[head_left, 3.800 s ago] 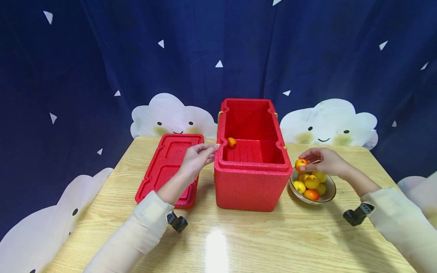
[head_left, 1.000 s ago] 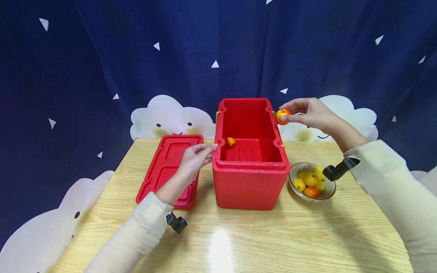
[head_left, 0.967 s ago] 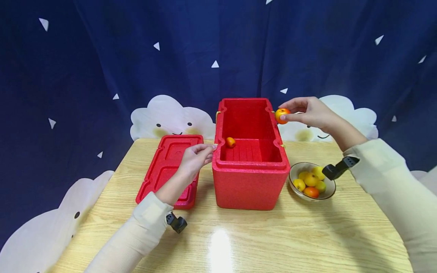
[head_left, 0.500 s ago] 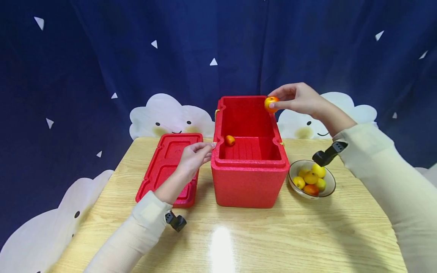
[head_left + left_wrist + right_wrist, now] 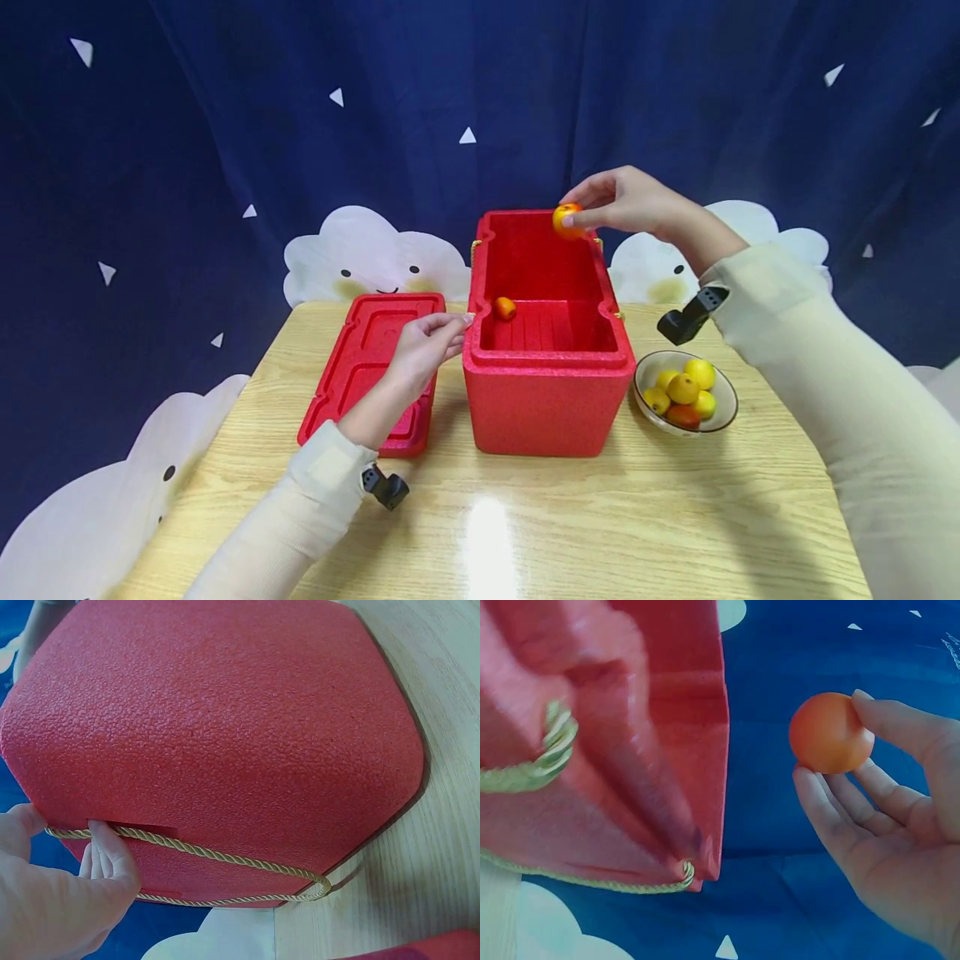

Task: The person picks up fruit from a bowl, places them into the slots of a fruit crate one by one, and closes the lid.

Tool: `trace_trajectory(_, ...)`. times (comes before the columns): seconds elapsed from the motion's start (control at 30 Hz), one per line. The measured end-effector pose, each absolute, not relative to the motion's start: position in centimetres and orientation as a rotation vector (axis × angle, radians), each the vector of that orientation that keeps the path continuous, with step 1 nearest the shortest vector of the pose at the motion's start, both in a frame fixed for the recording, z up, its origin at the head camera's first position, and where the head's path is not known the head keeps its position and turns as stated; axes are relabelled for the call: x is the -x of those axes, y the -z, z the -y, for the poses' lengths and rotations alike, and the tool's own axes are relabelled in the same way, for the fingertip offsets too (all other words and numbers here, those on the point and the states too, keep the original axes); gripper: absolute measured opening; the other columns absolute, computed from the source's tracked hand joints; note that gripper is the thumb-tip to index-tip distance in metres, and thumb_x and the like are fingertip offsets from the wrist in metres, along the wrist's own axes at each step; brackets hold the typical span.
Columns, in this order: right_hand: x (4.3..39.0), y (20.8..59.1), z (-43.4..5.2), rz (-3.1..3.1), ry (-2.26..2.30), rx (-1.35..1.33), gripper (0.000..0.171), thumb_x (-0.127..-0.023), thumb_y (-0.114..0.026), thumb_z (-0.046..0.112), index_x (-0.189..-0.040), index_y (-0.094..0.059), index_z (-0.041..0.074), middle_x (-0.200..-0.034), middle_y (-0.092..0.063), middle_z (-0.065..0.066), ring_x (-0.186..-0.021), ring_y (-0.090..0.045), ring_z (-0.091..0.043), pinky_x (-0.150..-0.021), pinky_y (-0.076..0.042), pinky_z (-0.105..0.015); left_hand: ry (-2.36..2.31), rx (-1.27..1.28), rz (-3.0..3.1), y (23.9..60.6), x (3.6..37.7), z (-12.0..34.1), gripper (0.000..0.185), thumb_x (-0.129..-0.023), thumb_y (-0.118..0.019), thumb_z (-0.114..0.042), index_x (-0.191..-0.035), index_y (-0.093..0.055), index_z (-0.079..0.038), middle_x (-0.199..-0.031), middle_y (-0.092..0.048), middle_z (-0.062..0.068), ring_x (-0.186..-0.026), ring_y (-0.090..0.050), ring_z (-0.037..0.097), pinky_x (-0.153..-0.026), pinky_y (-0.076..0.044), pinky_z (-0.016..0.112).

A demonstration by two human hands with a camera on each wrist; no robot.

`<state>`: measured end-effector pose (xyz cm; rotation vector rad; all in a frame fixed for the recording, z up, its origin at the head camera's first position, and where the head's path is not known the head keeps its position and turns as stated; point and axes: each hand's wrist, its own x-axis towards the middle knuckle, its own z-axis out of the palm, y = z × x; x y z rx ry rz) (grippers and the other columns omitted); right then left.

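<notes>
My right hand [image 5: 630,202] pinches a small orange-yellow fruit [image 5: 567,221] between thumb and fingertips, high over the back right part of an open red foam box [image 5: 551,408]. In the right wrist view, the round orange fruit [image 5: 831,733] shows against the blue curtain, beside the red box. My left hand [image 5: 427,346] holds the box's left rim. Seen from the left wrist, the thumb is at the rim and the fingers lie over the gold rope handle [image 5: 217,855]. Another orange fruit [image 5: 504,308] lies inside the box at the left.
A bowl [image 5: 651,417] with several yellow and orange fruits stands right of the box. The red box lid [image 5: 352,387] lies on the wooden table [image 5: 600,533] to the left, under my left forearm. Behind hangs a dark blue curtain [image 5: 405,150] with cloud shapes.
My right hand took the fruit up from the bowl, then carried it upward and left, from beside the box to over its back part. My left hand stays at the rim.
</notes>
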<state>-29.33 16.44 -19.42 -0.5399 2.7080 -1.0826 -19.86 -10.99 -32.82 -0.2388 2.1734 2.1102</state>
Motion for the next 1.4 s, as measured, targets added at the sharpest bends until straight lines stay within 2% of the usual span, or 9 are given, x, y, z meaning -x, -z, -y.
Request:
trace_trajectory(0.2,29.7,19.0,-15.0,-2.707,1.069,0.576,0.049,-0.085,-0.07,0.039,-0.124,-0.06,0.011,-0.117,-0.069,-0.007,-0.1,-0.065,-0.02,-0.103,-0.051,-0.044,-2.116,0.266,-2.168,33.0,19.8,11.2,0.033,-0.092,-0.062,-0.021,-0.117,-0.062,0.0,-0.106,-0.068,0.008,-0.08,-0.067,0.007,-0.093,-0.056,0.03)
trace_trajectory(0.43,30.6,18.9,-13.3,-2.705,1.045,0.575,0.048,-0.086,-0.068,0.038,-0.125,-0.06,0.011,-0.124,-0.066,-0.01,-0.103,-0.065,-0.021,-0.093,-0.057,-0.032,-2.133,0.269,-2.164,33.2,19.9,11.3,0.032,-0.092,-0.062,-0.021,-0.116,-0.062,0.001,-0.101,-0.068,0.005,-0.078,-0.066,0.007,-0.092,-0.056,0.03)
trace_trajectory(0.63,31.2,19.6,-12.6,-2.679,1.06,0.551,0.047,-0.086,-0.069,0.035,-0.125,-0.06,0.01,-0.124,-0.066,-0.012,-0.104,-0.066,-0.023,-0.096,-0.056,-0.037,-2.126,0.266,-2.165,33.2,19.8,11.1,0.034,-0.092,-0.063,-0.022,-0.117,-0.062,0.0,-0.108,-0.068,0.009,-0.08,-0.067,0.008,-0.1,-0.053,0.037)
trace_trajectory(0.8,31.5,20.0,-12.3,-2.683,1.06,0.538,0.044,-0.086,-0.069,0.034,-0.123,-0.061,0.011,-0.122,-0.067,-0.011,-0.103,-0.066,-0.022,-0.094,-0.057,-0.034,-2.099,0.264,-2.175,33.2,19.6,11.1,0.035,-0.092,-0.062,-0.023,-0.119,-0.061,0.0,-0.116,-0.066,0.013,-0.083,-0.067,0.009,-0.1,-0.052,0.036)
trace_trajectory(0.93,31.8,20.1,-12.0,-2.683,1.062,0.53,0.044,-0.086,-0.069,0.035,-0.122,-0.062,0.012,-0.121,-0.067,-0.01,-0.102,-0.066,-0.022,-0.09,-0.058,-0.031,-2.104,0.265,-2.182,33.1,19.6,11.1,0.035,-0.092,-0.063,-0.023,-0.118,-0.061,0.0,-0.115,-0.067,0.014,-0.082,-0.067,0.009,-0.098,-0.054,0.034)
trace_trajectory(1.17,32.4,20.5,-11.2,-2.697,1.035,0.526,0.042,-0.086,-0.07,0.027,-0.123,-0.062,0.009,-0.122,-0.065,-0.014,-0.101,-0.064,-0.024,-0.087,-0.058,-0.028,-2.103,0.273,-2.184,33.0,19.5,11.0,0.034,-0.091,-0.064,-0.024,-0.117,-0.062,-0.001,-0.111,-0.067,0.01,-0.081,-0.066,0.008,-0.095,-0.055,0.03)
trace_trajectory(1.4,32.7,21.3,-10.7,-2.678,1.012,0.526,0.038,-0.087,-0.07,0.023,-0.12,-0.063,0.007,-0.12,-0.066,-0.016,-0.098,-0.064,-0.024,-0.091,-0.058,-0.032,-2.111,0.255,-2.183,33.2,19.6,11.1,0.035,-0.092,-0.063,-0.022,-0.118,-0.061,0.001,-0.112,-0.067,0.012,-0.081,-0.066,0.008,-0.094,-0.055,0.03)
